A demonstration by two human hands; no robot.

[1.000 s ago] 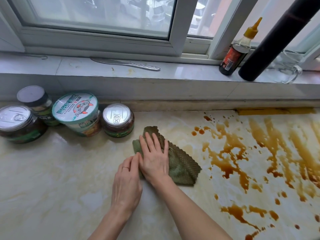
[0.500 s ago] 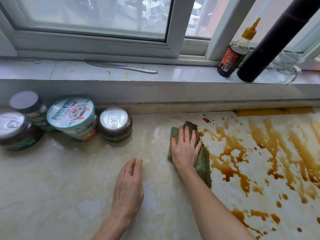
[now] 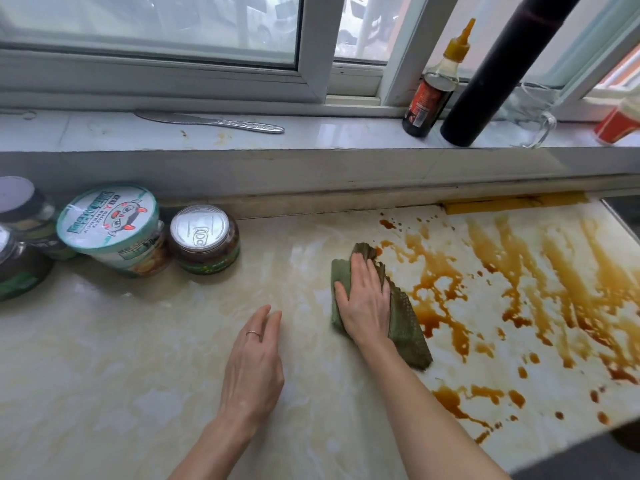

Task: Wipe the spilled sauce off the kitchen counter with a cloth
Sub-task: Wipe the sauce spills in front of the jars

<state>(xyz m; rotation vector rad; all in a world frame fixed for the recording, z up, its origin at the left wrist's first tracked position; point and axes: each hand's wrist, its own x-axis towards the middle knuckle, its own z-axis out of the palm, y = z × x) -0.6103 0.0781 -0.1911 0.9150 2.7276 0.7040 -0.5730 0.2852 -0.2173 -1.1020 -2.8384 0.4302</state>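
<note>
Moved: since the earlier frame your right grip [image 3: 363, 299] has slid the folded green waffle-weave cloth [image 3: 403, 320] rightward, away from your left grip [image 3: 254, 362], up to the spill.
Right grip: pressed flat, fingers together, palm down on the cloth, not clenched around it.
Left grip: released, fingers loosely extended, on or just above the cream marble desk [image 3: 121, 358], well left of the cloth; thin ring [image 3: 254, 333] on one finger.
Cloth: under your right palm, its right edge touching the brown sauce streaks [image 3: 519, 289].
Sauce: spread across the desk right of your right grip, with drops nearer you.
Far left of both grips: round tins with pull-tab lids [image 3: 204, 237] and a white-and-teal lidded tub [image 3: 110, 226].
Windowsill beyond: a sauce bottle with yellow nozzle [image 3: 433, 91].
</note>
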